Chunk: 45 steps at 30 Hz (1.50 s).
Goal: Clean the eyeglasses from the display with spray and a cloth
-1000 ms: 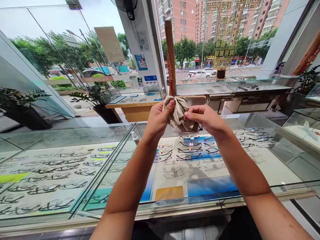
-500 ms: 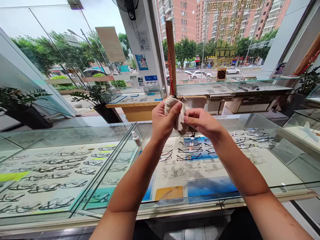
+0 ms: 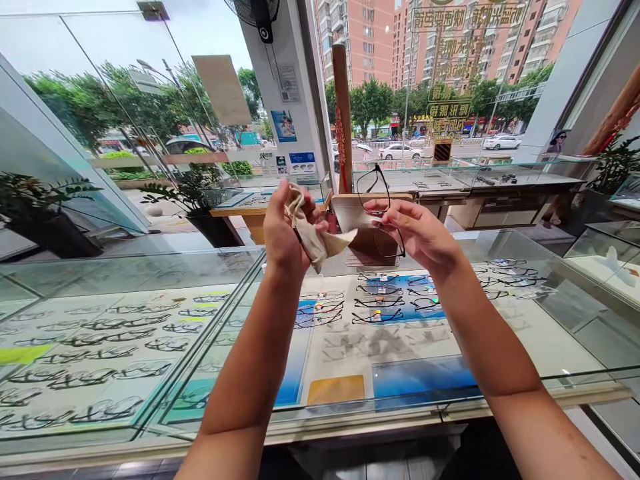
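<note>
My left hand (image 3: pixel 286 233) is closed around a crumpled beige cloth (image 3: pixel 316 239), one corner of which sticks out to the right. In my right hand (image 3: pixel 423 233) is a pair of eyeglasses (image 3: pixel 389 188) with thin dark rims, gripped by the fingers near the middle of the frame. The glasses are turned on end, one lens above the fingers and the other below. Cloth and glasses are apart, both held up above the glass display case (image 3: pixel 420 337). My fingers hide part of the frame.
Rows of eyeglasses (image 3: pixel 379 300) lie inside the case under its glass top. Another case (image 3: pixel 125 320) adjoins on the left. Beyond the counter stand a brown chair (image 3: pixel 367 243), a wooden post (image 3: pixel 342 120) and a potted plant (image 3: pixel 200 200).
My hands have moved apart. The left has gone left with the cloth, and the glasses in my right hand have come out of it into full view.
</note>
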Tool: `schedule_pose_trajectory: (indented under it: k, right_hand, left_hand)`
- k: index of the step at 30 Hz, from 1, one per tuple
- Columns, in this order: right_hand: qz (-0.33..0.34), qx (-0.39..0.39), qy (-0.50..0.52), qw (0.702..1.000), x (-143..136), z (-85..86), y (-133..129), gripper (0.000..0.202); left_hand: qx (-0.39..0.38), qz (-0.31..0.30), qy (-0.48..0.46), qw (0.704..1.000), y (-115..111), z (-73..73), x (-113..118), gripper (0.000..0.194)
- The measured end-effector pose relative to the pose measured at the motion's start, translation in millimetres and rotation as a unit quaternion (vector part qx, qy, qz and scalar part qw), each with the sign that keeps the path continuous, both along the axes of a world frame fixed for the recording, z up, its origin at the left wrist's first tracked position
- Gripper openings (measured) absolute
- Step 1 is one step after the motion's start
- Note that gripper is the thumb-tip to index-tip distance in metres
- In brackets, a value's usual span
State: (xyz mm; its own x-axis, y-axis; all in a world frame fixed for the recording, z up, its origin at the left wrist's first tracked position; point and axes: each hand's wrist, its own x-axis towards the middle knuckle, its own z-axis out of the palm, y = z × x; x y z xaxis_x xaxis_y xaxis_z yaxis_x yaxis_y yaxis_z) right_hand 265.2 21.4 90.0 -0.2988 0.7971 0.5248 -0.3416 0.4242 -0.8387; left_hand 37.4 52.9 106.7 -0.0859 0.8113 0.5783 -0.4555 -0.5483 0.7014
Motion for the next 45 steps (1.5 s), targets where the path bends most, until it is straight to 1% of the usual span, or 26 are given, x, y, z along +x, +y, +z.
schedule_pose_trajectory:
  k: [2, 4, 5, 6, 8, 9, 11, 12, 13, 14, 15, 19, 21, 23, 24, 25, 26, 28, 29, 30, 31, 33, 35, 38, 42, 45]
  right_hand:
    - [0.002, -0.004, -0.007, 1.0, 1.4, 1.0, -2.8, 0.028]
    - [0.002, 0.001, -0.02, 1.0, 2.9, 3.0, -5.7, 0.029]
    - [-0.002, 0.011, -0.027, 1.0, 3.9, 4.2, -7.1, 0.029]
    - [-0.008, 0.024, -0.035, 0.999, 5.1, 5.5, -8.4, 0.029]
    - [-0.023, 0.046, -0.057, 0.997, 7.8, 8.1, -11.1, 0.031]
    - [-0.028, 0.05, -0.072, 0.996, 8.9, 9.3, -12.6, 0.032]
    - [-0.029, 0.05, -0.102, 0.993, 10.4, 11.2, -16.0, 0.033]
    - [-0.028, 0.048, -0.115, 0.992, 10.5, 11.9, -17.8, 0.034]
    - [-0.027, 0.047, -0.124, 0.991, 10.3, 12.5, -19.6, 0.035]
    - [-0.029, 0.049, -0.129, 0.99, 9.8, 13.0, -21.3, 0.035]
    - [-0.032, 0.052, -0.132, 0.989, 9.0, 13.3, -22.9, 0.036]
    - [-0.057, 0.063, -0.15, 0.985, 5.3, 15.2, -28.0, 0.036]
    - [-0.08, 0.071, -0.159, 0.982, 3.6, 16.3, -30.1, 0.037]
    - [-0.136, 0.1, -0.138, 0.976, 2.5, 16.9, -31.2, 0.033]
    - [-0.183, 0.126, -0.115, 0.968, 2.5, 16.7, -31.1, 0.03]
    - [-0.238, 0.157, -0.086, 0.955, 3.1, 16.2, -30.3, 0.027]
    - [-0.296, 0.19, -0.058, 0.934, 4.2, 15.3, -29.0, 0.025]
    - [-0.397, 0.249, -0.024, 0.883, 7.7, 13.0, -25.3, 0.024]
    - [-0.43, 0.272, -0.021, 0.861, 9.7, 12.0, -23.4, 0.023]
    - [-0.452, 0.289, -0.022, 0.843, 11.6, 11.4, -21.9, 0.022]
    - [-0.465, 0.303, -0.026, 0.832, 13.1, 11.2, -21.1, 0.02]
    - [-0.473, 0.324, -0.032, 0.818, 14.4, 12.2, -22.1, 0.018]
    - [-0.475, 0.339, -0.036, 0.811, 13.3, 14.5, -26.0, 0.018]
    - [-0.475, 0.343, -0.039, 0.81, 9.7, 17.0, -32.6, 0.017]
    - [-0.467, 0.328, -0.053, 0.819, 8.6, 15.2, -32.5, 0.015]
    - [-0.455, 0.329, -0.052, 0.826, 10.7, 13.0, -28.3, 0.014]
  left_hand:
    - [0.013, 0.008, 0.036, 0.999, -7.0, 2.4, -4.6, 0.071]
    - [0.058, 0.063, 0.101, 0.991, -11.5, 1.3, -6.6, 0.068]
    - [0.095, 0.103, 0.14, 0.98, -12.8, 0.1, -7.2, 0.064]
    - [0.142, 0.145, 0.182, 0.962, -13.9, -1.2, -7.8, 0.057]
    - [0.245, 0.215, 0.258, 0.91, -15.6, -3.2, -9.1, 0.048]
    - [0.293, 0.237, 0.287, 0.881, -16.5, -3.7, -9.8, 0.05]
    - [0.359, 0.256, 0.328, 0.836, -18.7, -3.8, -10.4, 0.068]
    - [0.373, 0.26, 0.341, 0.823, -20.0, -3.6, -10.3, 0.073]
    - [0.376, 0.262, 0.35, 0.817, -21.3, -3.4, -9.8, 0.076]
    - [0.369, 0.263, 0.355, 0.818, -22.7, -3.2, -9.1, 0.077]
    - [0.355, 0.261, 0.355, 0.825, -24.1, -2.9, -8.2, 0.076]
    - [0.294, 0.229, 0.322, 0.871, -28.6, -3.0, -4.2, 0.069]
    - [0.283, 0.222, 0.313, 0.879, -29.0, -3.9, -2.8, 0.066]
    - [0.288, 0.232, 0.309, 0.876, -27.8, -5.3, -2.2, 0.066]
    - [0.296, 0.243, 0.305, 0.872, -26.8, -6.2, -2.4, 0.066]
    - [0.311, 0.259, 0.297, 0.865, -25.6, -7.2, -2.8, 0.067]
    - [0.329, 0.28, 0.285, 0.856, -24.5, -8.3, -3.4, 0.068]
    - [0.349, 0.324, 0.254, 0.842, -23.1, -10.9, -5.4, 0.069]
    - [0.342, 0.338, 0.238, 0.844, -23.1, -12.3, -6.4, 0.068]
    - [0.323, 0.341, 0.223, 0.854, -23.5, -13.7, -7.5, 0.067]
    - [0.295, 0.331, 0.209, 0.871, -24.3, -14.9, -8.5, 0.065]
    - [0.241, 0.291, 0.188, 0.907, -26.3, -16.8, -10.2, 0.063]
    - [0.214, 0.266, 0.174, 0.923, -28.2, -17.4, -11.4, 0.063]
    - [0.2, 0.271, 0.173, 0.926, -30.9, -16.2, -12.1, 0.062]
    - [0.202, 0.261, 0.181, 0.926, -35.1, -12.6, -11.3, 0.057]
    - [0.218, 0.3, 0.171, 0.913, -38.2, -9.7, -10.2, 0.049]
